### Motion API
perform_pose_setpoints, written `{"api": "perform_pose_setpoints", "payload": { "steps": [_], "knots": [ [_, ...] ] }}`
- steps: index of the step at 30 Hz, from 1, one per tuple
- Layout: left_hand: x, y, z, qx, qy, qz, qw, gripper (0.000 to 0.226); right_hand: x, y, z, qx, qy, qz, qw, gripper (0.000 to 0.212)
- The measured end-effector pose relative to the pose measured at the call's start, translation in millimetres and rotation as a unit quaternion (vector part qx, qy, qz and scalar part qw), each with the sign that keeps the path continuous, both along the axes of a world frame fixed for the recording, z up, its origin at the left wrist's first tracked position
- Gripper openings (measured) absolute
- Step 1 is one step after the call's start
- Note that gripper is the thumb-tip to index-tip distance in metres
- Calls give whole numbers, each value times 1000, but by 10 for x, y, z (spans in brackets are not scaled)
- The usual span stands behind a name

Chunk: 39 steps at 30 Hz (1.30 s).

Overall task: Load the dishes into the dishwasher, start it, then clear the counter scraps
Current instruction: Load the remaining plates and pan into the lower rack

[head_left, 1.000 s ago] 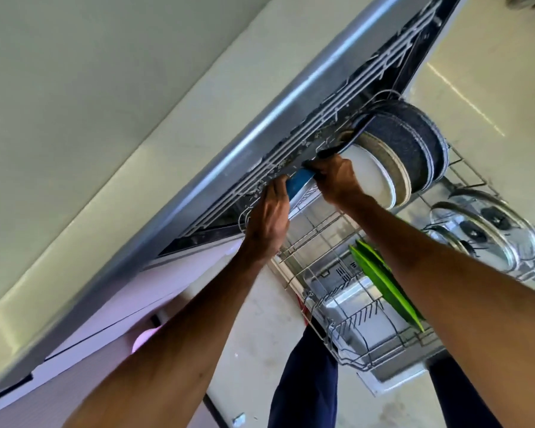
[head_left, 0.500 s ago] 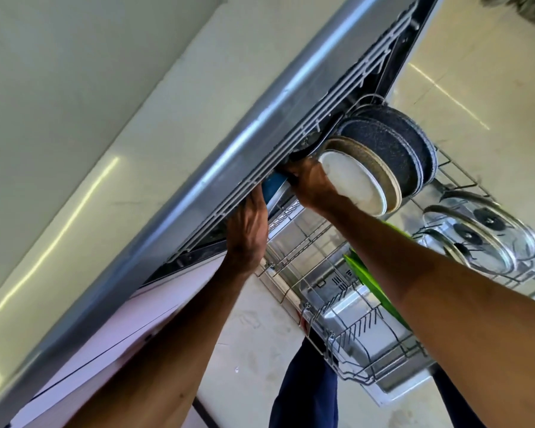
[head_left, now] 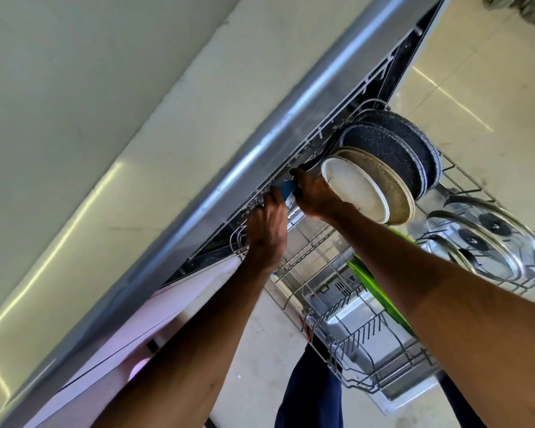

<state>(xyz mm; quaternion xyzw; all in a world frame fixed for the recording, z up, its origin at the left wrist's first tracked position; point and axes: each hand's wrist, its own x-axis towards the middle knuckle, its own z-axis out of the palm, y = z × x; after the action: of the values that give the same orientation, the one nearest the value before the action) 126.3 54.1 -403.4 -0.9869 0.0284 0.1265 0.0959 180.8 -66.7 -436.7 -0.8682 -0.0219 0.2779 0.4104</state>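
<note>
A lot of the loading looked done. The bottom rack (head_left: 360, 388) was pulled out over the open dishwasher door (head_left: 408, 393), and it was already quite full. At the far end of the bottom rack stood a white plate (head_left: 352, 189), a tan plate (head_left: 397, 196) right behind it and two dark pans (head_left: 393, 146) behind that, all on their edges. The glass lids (head_left: 491, 242) leaned on the right side of the bottom rack. A green plate (head_left: 380, 291) stood near its middle, partly hidden by the right arm. Both hands were up above the far left corner of the bottom rack, at the top rack (head_left: 240, 242). The right hand (head_left: 314, 196) had its fingers curled round the edge of a blue dish (head_left: 288, 188), which I think was going in there. The left hand (head_left: 267, 223) reached up just beside the blue dish with bent fingers. Its tips were hidden, so I could not tell if it had hold of anything. The blue dish was not yet set down. After that, I judged, the racks had to slide in, the door had to shut and the machine had to be started. Whether scraps lay on the counter (head_left: 167, 134) I could not tell.
</note>
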Motion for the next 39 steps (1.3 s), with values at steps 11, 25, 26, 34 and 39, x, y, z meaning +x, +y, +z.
{"api": "perform_pose_setpoints", "payload": {
  "steps": [11, 25, 26, 34, 39],
  "knots": [
    [297, -12, 54, -10, 83, -19, 996, 32, -140, -99, 56, 23, -15, 17, 999, 52],
    [-89, 42, -191, -164, 206, -23, 964, 94, -113, -493, -117, -133, -19, 80, 988, 38],
    [-158, 96, -202, -156, 213, -20, 964, 88, -124, -505, -132, -138, -16, 74, 988, 38],
    [-270, 228, -222, -147, 144, -33, 978, 59, -289, -433, -140, -112, -23, 39, 993, 53],
    [-80, 130, -171, -144, 113, -45, 982, 47, -200, -323, -48, -79, 21, 0, 997, 49]
  ]
}}
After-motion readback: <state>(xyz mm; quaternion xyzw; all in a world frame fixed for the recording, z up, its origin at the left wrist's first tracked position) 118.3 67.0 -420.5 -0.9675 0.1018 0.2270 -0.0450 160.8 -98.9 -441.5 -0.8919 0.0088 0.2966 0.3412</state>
